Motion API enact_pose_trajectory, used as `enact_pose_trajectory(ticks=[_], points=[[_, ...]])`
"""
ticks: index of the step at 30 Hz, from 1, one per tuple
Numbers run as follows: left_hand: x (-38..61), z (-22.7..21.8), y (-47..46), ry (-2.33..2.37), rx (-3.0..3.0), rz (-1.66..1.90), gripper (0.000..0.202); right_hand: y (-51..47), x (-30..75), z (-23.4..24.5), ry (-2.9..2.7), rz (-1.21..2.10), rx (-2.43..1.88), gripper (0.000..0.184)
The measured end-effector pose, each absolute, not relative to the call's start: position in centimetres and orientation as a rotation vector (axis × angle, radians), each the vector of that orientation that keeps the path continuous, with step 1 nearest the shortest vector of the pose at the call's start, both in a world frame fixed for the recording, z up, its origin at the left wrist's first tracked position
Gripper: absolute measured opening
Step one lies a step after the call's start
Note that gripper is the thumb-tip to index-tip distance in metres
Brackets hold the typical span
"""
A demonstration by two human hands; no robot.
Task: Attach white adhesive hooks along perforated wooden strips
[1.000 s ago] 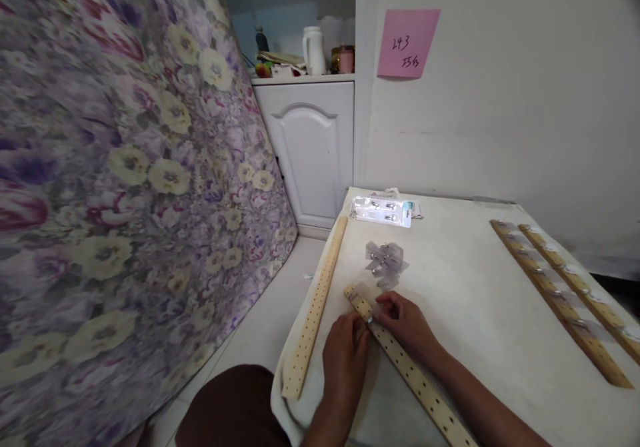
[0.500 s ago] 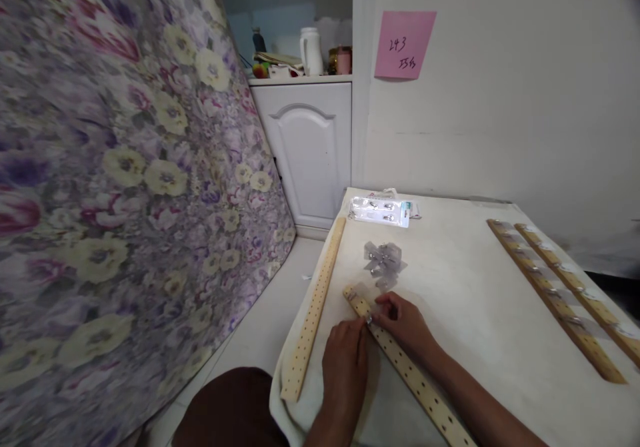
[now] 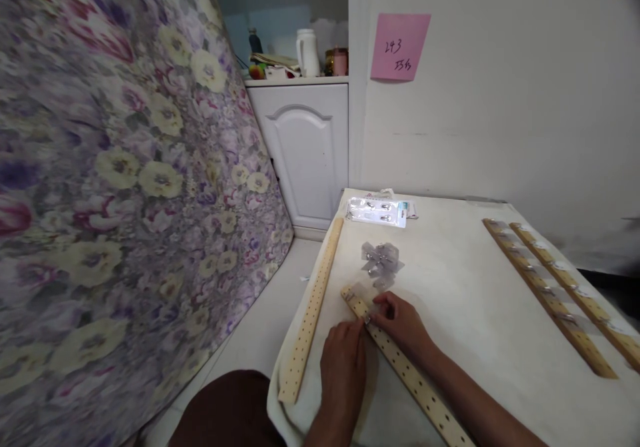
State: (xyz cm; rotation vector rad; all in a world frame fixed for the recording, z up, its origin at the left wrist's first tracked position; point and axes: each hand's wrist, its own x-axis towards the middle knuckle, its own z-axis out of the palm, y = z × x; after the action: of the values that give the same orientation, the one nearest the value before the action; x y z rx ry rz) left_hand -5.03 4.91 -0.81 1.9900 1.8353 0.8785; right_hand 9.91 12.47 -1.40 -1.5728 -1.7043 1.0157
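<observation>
A pale wooden strip with rows of holes (image 3: 413, 375) lies slantwise on the cloth-covered table. My left hand (image 3: 343, 357) is closed at its near edge, fingertips against the strip. On the other side, my right hand (image 3: 401, 320) is pinched on a small metal clip with a clear plastic strap (image 3: 367, 319), which touches the wood; the fingers partly cover it. Another clear plastic strap (image 3: 359, 291) sits at the strip's far end. Just beyond lies a heap of clips with clear straps (image 3: 382, 260).
A second holed strip (image 3: 313, 307) lies along the table's left edge. Two strips fitted with clips (image 3: 550, 293) rest at the right. Clear packaging (image 3: 376, 212) is at the back. A floral curtain (image 3: 125, 200) hangs left, and a white cabinet (image 3: 305, 157) stands behind.
The whole view has shifted slightly. Both hands keep nearly the same place on the wooden strip, and the clip stays between the right fingers.
</observation>
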Motion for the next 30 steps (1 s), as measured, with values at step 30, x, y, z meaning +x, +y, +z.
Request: enact_pose_trajectory(ticks=[30], points=[[-5.4, -0.8, 5.6, 1.776, 1.947, 0.949, 0.027, 13.0, 10.6, -2.6, -1.506, 1.183, -1.43, 0.028]])
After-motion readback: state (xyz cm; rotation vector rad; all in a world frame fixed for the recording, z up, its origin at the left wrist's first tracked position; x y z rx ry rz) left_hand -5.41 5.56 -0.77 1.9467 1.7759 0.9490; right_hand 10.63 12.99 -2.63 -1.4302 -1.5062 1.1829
